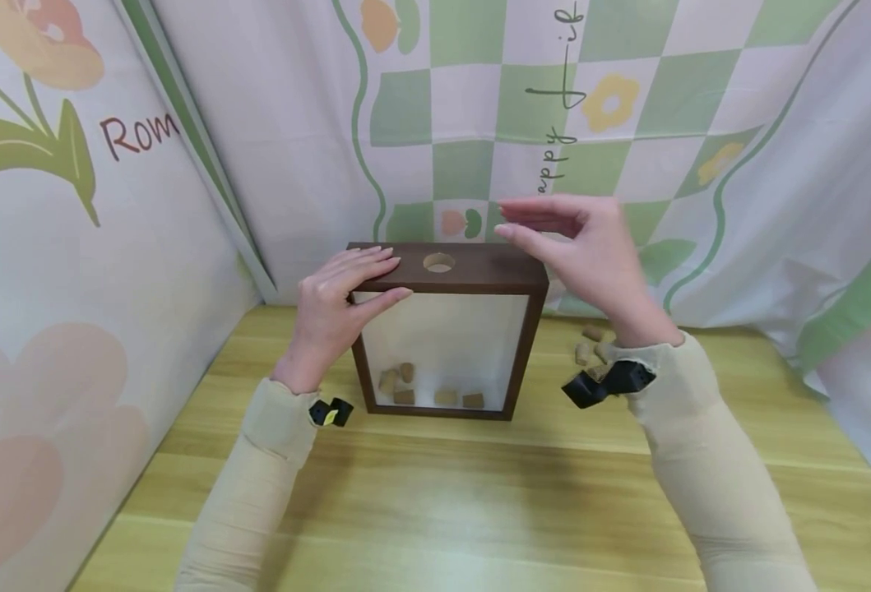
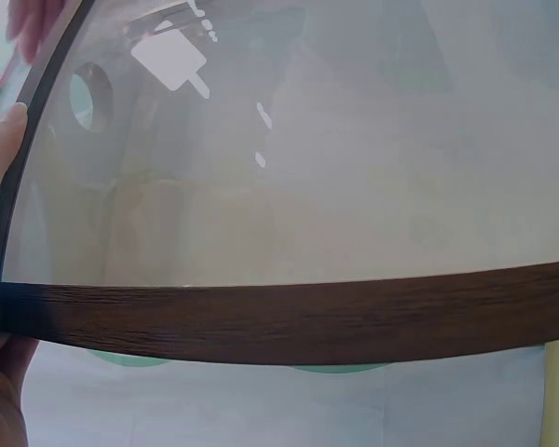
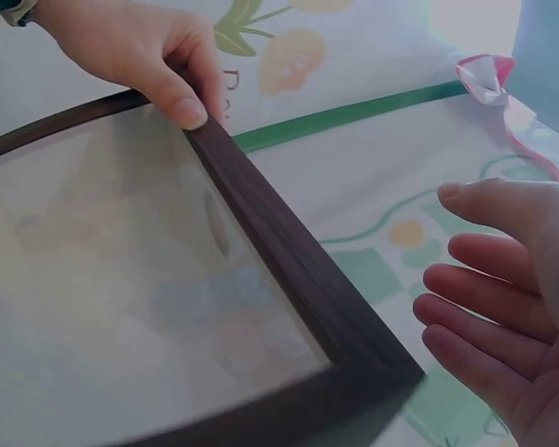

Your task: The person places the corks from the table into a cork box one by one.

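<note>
An upright dark-brown wooden display box [image 1: 479,267] with a clear front stands on the table. Its top has a round hole [image 1: 439,263]. Several small tan and brown corks [image 1: 404,396] lie at the bottom behind the front pane. My left hand [image 1: 340,298] grips the box's top left corner, fingers across the top and thumb on the front edge. To the right, my right hand [image 1: 586,247] hovers by the top right corner, its relaxed fingers [image 3: 480,289] apart from the frame and nothing in them. The left wrist view shows the wooden side [image 2: 289,323] of the box close up.
More loose corks [image 1: 581,353] lie on the wooden table [image 1: 435,501] right of the box, partly hidden by the right wrist and its black camera mount [image 1: 609,382]. A patterned cloth curtain [image 1: 465,99] hangs behind, with another cloth wall [image 1: 109,271] on the left.
</note>
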The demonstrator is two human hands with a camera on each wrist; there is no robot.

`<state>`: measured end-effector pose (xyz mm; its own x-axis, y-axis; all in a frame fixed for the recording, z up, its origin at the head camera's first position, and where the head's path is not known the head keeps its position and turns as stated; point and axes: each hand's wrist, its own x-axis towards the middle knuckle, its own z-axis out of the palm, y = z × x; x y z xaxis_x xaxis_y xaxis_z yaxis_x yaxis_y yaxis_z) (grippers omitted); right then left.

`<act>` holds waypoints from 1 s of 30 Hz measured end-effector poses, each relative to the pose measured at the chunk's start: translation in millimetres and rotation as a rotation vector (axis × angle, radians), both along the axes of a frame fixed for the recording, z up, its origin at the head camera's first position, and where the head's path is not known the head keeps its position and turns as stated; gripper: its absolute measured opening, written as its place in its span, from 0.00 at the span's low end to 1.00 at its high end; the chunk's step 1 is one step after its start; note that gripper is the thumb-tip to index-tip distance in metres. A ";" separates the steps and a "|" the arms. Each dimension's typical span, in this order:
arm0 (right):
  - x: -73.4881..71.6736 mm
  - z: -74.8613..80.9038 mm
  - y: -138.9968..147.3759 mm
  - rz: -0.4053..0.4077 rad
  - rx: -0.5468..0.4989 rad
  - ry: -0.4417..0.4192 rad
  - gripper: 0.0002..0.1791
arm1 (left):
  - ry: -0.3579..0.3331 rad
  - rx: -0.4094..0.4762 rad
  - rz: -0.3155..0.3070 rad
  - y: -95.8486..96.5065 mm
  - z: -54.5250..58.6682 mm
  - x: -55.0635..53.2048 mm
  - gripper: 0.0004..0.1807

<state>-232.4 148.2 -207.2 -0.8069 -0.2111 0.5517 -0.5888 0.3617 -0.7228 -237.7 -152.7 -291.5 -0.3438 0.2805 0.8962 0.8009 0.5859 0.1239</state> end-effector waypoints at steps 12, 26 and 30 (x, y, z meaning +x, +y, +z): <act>-2.3 -17.8 53.4 -0.084 -0.044 0.028 0.17 | 0.004 0.014 -0.005 -0.3 -0.5 -0.6 0.24; -6.9 -72.9 105.2 -0.236 0.145 -0.138 0.23 | -0.004 -0.008 0.000 -1.0 0.3 0.5 0.24; -5.8 -86.9 117.1 -0.253 0.177 -0.170 0.25 | -0.005 -0.004 -0.008 -0.6 0.0 0.5 0.24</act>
<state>-238.2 265.4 -294.2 -0.9230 -0.0734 0.3776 -0.3413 0.6091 -0.7159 -237.1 -153.3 -291.4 -0.3459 0.2867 0.8934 0.8050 0.5799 0.1256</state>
